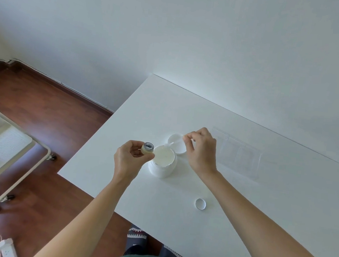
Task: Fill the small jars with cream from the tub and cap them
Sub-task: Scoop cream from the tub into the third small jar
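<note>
the filling step is on. the left hand pinches a small jar just beside the open tub on the table. the right hand pinches a thin white scoop (tip by the tub). next, i think, cream goes into the jar, then the cap. no words can be read.

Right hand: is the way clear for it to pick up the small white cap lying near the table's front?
Probably not yet: the path to the small white cap is free, but the right hand pinches a thin white spatula over the open white cream tub.
</note>
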`<state>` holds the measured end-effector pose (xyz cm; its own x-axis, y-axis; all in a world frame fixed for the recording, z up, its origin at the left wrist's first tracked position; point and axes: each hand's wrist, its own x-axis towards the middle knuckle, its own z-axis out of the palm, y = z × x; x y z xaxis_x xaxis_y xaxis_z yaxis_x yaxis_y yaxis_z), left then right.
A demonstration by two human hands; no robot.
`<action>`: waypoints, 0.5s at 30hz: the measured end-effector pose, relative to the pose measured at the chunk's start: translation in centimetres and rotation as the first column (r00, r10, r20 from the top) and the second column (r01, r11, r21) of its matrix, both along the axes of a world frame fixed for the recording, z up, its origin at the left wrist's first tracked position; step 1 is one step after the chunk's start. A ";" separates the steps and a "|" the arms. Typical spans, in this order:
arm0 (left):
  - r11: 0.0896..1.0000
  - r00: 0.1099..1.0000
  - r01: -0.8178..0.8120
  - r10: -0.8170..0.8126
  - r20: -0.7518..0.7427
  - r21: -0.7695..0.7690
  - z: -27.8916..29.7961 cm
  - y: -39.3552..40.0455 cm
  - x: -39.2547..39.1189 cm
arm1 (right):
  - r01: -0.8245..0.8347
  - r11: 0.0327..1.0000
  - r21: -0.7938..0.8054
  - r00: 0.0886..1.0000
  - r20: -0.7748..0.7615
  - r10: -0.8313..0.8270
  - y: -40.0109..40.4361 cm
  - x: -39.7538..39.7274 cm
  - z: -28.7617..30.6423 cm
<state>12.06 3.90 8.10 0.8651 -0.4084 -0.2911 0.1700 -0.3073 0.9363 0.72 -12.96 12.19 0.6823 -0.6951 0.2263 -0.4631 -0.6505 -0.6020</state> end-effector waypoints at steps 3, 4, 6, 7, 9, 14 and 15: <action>0.999 1.000 -0.027 0.027 -0.005 -0.029 -0.2 1.2 0.1 | -0.097 0.976 -0.194 0.989 -0.129 0.073 1.2 0.7 -1.5; 0.999 0.999 -0.033 0.033 -0.007 -0.037 -0.3 1.5 0.2 | -0.125 0.958 -0.257 0.984 -0.158 0.086 1.5 0.9 -1.8; 0.998 0.999 -0.042 0.041 -0.012 -0.048 -0.5 2.1 0.2 | -0.183 0.925 -0.333 0.968 -0.223 0.112 2.2 1.4 -2.4; 0.998 0.999 -0.046 0.045 -0.014 -0.052 -0.5 2.4 0.2 | -0.199 0.916 -0.349 0.961 -0.253 0.113 2.4 1.6 -2.8; 0.997 0.998 -0.054 0.053 -0.015 -0.051 -0.7 2.8 0.2 | -0.214 0.924 -0.317 0.947 -0.300 0.117 2.7 2.0 -3.6; 0.997 0.998 -0.064 0.062 -0.024 -0.050 -0.9 3.6 0.2 | -0.199 0.971 -0.134 0.919 -0.371 0.137 2.7 2.6 -5.4; 0.997 0.998 -0.062 0.060 -0.025 -0.052 -0.9 3.7 0.2 | -0.180 0.978 -0.108 0.919 -0.372 0.128 2.7 2.6 -5.5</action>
<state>12.26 7.63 7.19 0.8823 -0.3702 -0.2908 0.2086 -0.2463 0.9465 3.36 -10.29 6.73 0.8316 -0.5546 0.0294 -0.5194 -0.7955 -0.3122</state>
